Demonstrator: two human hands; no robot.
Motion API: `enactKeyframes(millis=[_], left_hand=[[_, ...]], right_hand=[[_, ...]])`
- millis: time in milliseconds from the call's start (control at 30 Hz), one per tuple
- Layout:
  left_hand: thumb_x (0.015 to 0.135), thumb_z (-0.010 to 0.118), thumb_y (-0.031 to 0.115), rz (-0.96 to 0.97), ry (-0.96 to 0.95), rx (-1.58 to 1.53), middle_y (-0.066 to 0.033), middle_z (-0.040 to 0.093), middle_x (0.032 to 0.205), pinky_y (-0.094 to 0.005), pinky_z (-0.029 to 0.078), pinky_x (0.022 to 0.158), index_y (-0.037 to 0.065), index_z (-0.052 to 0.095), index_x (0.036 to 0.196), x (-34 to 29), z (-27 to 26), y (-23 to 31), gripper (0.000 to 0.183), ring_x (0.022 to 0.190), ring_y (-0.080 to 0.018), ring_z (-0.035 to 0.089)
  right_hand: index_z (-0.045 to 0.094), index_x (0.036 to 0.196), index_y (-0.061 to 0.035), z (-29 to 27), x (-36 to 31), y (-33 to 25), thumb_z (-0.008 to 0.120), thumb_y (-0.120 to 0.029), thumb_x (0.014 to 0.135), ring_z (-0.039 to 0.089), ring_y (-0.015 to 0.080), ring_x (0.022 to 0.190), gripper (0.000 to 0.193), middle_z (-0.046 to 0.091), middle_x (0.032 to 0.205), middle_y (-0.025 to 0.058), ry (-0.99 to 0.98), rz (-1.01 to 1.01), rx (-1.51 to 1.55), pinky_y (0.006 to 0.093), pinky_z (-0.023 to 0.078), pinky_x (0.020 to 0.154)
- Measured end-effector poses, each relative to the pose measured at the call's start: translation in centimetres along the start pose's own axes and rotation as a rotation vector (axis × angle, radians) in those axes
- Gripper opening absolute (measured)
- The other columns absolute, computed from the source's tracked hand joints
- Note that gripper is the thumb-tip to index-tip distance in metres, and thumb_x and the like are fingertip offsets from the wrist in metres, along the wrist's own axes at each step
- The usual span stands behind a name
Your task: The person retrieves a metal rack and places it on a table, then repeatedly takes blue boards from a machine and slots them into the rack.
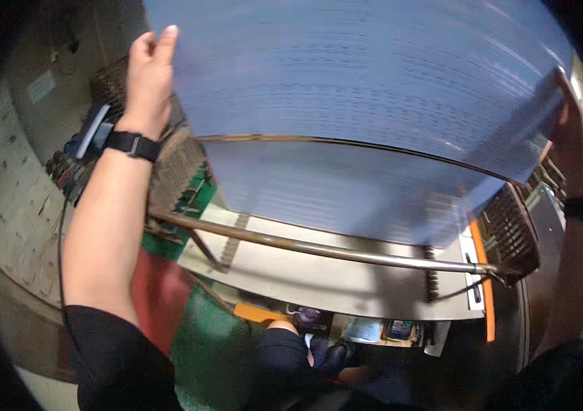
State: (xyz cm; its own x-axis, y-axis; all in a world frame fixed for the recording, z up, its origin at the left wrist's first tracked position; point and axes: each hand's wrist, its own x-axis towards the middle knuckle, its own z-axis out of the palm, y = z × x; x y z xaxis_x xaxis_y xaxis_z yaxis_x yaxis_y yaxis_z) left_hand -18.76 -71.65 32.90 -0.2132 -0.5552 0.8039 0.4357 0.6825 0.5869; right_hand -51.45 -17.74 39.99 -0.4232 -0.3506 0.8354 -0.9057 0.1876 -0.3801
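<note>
A large blue-grey sheet [367, 75] with rows of fine dark dashes fills the upper middle, blurred in places. At its left edge is my left hand [149, 79], thumb up along the sheet and fingers curled, closed on that edge. My right hand [564, 113] is at the sheet's right edge, shadowed and blurred; its fingers are wrapped at the side. Below, the sheet stands within a metal rack with slotted sides, whose near rail [332, 253] crosses in front. A thin brownish bar [346, 142] runs across the sheet's face.
Beneath the rack lies a pale board [319, 288] with dark notched strips. An orange strip [481, 281] edges it at right. Brown slotted racks [511, 229] stand on both sides. Low down are a purple roll [307, 316] and small boxes. The floor [209, 335] is green and red.
</note>
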Motion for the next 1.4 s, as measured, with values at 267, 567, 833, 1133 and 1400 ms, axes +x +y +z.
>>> enactKeyframes(millis=[267,567,833,1133,1400], left_hand=[[0.095,0.066,0.031,-0.050,-0.032,-0.209,-0.0092,0.056,0.119,-0.0326,0.039,0.101,0.000,0.044,0.128,0.9,-1.4,-0.7,0.050,0.113,-0.0172,0.051],[0.101,0.055,0.027,-0.216,-0.064,-0.139,-0.0068,0.051,0.131,-0.0353,0.043,0.105,0.008,0.047,0.137,2.2,-3.3,-4.9,0.042,0.124,-0.0189,0.050],[0.101,0.053,0.040,-0.199,-0.245,-0.135,-0.0047,0.047,0.136,-0.0319,0.036,0.108,0.010,0.046,0.140,4.3,-5.1,-7.7,0.050,0.127,-0.0153,0.046],[0.103,0.052,0.034,0.058,-0.251,0.096,-0.0035,0.055,0.126,-0.0296,0.038,0.106,0.008,0.052,0.130,3.8,-5.5,-7.3,0.038,0.122,-0.0141,0.051],[0.101,0.056,0.034,-0.191,-0.267,-0.036,0.0034,0.052,0.091,-0.0268,0.045,0.084,0.012,0.048,0.093,2.2,-2.4,-4.0,0.025,0.087,-0.0080,0.051]], right_hand=[[0.042,0.146,-0.0159,-1.2,-1.0,-0.1,0.049,-0.014,0.101,0.051,0.0215,0.127,0.046,0.042,0.148,0.0093,-0.081,-0.245,-0.131,0.0404,0.049,0.105],[0.057,0.114,-0.0102,5.9,-1.0,-4.8,0.063,-0.041,0.093,0.060,0.0156,0.092,0.038,0.062,0.099,0.0024,0.030,0.427,0.504,0.0366,0.050,0.079],[0.059,0.115,-0.0029,6.2,-2.0,-4.1,0.062,-0.035,0.095,0.059,0.0165,0.092,0.038,0.064,0.101,0.0053,0.116,0.261,0.574,0.0322,0.047,0.083],[0.061,0.110,-0.0021,7.0,-1.3,-1.8,0.065,-0.041,0.091,0.063,0.0188,0.092,0.044,0.065,0.108,0.0071,0.089,0.207,0.604,0.0369,0.049,0.083],[0.061,0.117,-0.0039,2.5,-0.2,0.6,0.064,-0.019,0.094,0.059,0.0206,0.095,0.028,0.063,0.107,0.0075,0.240,-0.069,0.308,0.0337,0.046,0.086]])
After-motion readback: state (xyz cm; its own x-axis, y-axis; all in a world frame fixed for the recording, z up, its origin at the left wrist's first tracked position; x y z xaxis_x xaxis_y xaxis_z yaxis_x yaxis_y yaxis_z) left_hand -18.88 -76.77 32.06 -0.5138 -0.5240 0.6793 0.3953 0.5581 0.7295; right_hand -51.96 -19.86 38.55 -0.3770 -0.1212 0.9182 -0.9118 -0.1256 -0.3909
